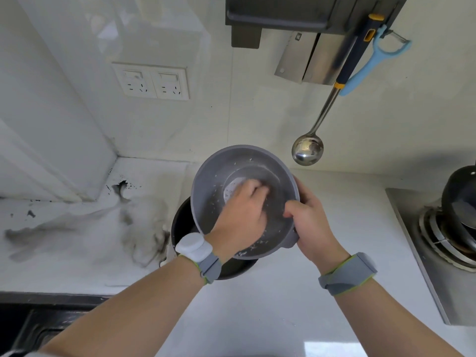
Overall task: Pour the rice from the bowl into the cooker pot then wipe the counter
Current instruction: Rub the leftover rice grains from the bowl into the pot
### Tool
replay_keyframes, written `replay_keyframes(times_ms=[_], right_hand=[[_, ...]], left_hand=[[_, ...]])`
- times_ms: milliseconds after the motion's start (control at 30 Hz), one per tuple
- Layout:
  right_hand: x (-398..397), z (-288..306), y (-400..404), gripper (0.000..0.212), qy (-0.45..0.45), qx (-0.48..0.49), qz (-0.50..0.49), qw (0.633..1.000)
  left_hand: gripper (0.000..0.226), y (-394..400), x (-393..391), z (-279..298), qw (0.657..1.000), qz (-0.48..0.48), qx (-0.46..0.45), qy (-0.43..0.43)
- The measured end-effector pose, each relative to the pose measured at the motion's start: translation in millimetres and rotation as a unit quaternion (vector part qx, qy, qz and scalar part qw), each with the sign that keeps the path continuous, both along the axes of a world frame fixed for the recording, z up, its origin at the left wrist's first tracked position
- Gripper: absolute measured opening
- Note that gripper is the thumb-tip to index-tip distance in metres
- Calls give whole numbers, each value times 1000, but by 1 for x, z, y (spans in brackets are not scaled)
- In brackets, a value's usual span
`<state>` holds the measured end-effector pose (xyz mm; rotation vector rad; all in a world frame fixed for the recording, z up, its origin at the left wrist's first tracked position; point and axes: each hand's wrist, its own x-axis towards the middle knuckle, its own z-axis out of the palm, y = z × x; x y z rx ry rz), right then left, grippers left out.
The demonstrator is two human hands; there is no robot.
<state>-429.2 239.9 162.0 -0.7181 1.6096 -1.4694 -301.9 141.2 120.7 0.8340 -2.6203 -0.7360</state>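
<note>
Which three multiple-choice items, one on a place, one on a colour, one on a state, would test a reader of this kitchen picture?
1. Where is the bowl?
A. tilted over the cooker pot
B. on the stove
C. in the sink

2. What colour is the peeler hanging on the wall?
A. red
B. light blue
C. black

3. What is the left hand doing?
A. resting on the counter
B. holding the ladle
C. reaching inside the bowl

Answers: 1 A, the right hand holds its rim above the dark pot; 2 B, its handle is light blue; 3 C, its fingers are among stuck grains.
</note>
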Motion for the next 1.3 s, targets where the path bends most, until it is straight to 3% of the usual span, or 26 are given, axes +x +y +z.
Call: replay_keyframes(times_ms=[133,200,267,367,500,567,767,933,1100,1167,1300], right_hand=[[-3,0,-2,75,9,8,-22,1000],[-5,-1,0,75,10,5,-18,1000],[-3,0,1,75,9,3,-9,1000],[1,2,-1,76,7,1,-5,1000],[-3,2,-3,83,-8,13,-44,999],[-5,3,-2,82,-6,18,-49,999],[-1,7,1,77,-10,1,-24,1000],[-2,7,0,83,-8,9,-55,998],[-4,12,6,77,1,12,-34,999],[-2,14,5,79,0,13,-31,999],[1,16,4,89,3,31,-55,998]], left_hand=[[45,10,15,-5,988,-119,94,-35],[40,-1,18,0,996,-77,54,0],[36,-18,15,7,998,32,0,46],[42,-26,6,13,994,103,-15,30],[49,5,10,-1,995,-75,34,-53],[47,8,18,-3,990,-120,41,-66],[39,-21,11,9,995,90,-30,27],[46,8,13,1,993,-92,47,-64],[34,-7,14,9,996,70,-26,48],[36,-9,12,11,997,63,-42,18],[42,4,18,3,987,-97,7,-125]])
